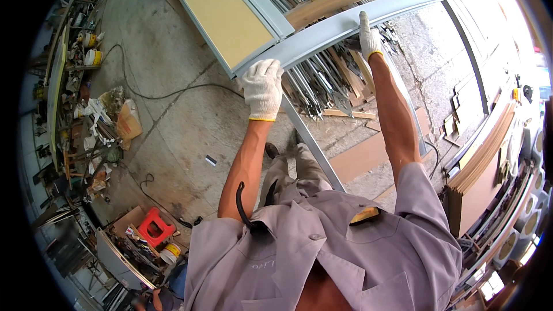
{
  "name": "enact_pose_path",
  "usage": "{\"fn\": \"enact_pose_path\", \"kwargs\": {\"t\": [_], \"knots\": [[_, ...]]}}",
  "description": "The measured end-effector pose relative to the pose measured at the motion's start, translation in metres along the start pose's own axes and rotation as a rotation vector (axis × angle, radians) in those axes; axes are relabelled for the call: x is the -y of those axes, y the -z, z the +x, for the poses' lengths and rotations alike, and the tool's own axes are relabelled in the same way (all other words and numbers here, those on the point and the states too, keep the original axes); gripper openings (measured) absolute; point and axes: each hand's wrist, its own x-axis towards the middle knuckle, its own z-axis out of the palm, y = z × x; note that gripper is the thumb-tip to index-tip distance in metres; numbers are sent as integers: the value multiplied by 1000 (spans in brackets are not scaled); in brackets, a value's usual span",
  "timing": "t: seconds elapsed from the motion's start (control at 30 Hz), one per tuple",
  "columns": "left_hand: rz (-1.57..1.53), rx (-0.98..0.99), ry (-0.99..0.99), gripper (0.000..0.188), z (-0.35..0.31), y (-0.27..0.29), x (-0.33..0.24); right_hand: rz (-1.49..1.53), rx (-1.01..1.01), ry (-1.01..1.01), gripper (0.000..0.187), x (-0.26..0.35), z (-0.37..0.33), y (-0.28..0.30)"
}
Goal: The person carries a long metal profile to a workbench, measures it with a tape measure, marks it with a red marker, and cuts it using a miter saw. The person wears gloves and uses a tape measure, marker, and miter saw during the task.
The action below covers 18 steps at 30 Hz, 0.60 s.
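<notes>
At the bottom of the frame, the person wears a mauve-grey cloth shirt (322,265) with pale handwritten marks on its front. Both hands wear white knitted gloves with yellow-edged cuffs. The left hand (262,89), centre of the frame, curls its fingers over the left end of a pale grey metal rail (328,29). This smooth, long rail spans the upper middle. The right hand (368,37), upper right of centre, lays one digit up over the rail; its other fingers are mostly hidden, so whether it is closed cannot be told. A flat cream panel (227,8) with grey metal edging adjoins the rail at upper left of centre. Beneath lie thin, shiny metal strips (314,83), loosely heaped. The floor (178,121) is stained, cracked concrete, crossed by a dark cable (167,95). A red plastic stool (155,227) sits lower left. Brown sheets (484,144) stand stacked at right. Cluttered shelving (60,89) lines the left edge, with white-and-yellow buckets (94,57) whose labels are too small to read.
</notes>
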Motion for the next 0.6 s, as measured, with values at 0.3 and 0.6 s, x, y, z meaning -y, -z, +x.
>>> {"fn": "enact_pose_path", "kwargs": {"t": [0.3,0.6], "knots": [[20,52,103,18,3,8,-7,146,174,-112,85,38,-46,6],[-31,20,48,19,0,5,1,143,172,-152,66,50,-52,6]]}}
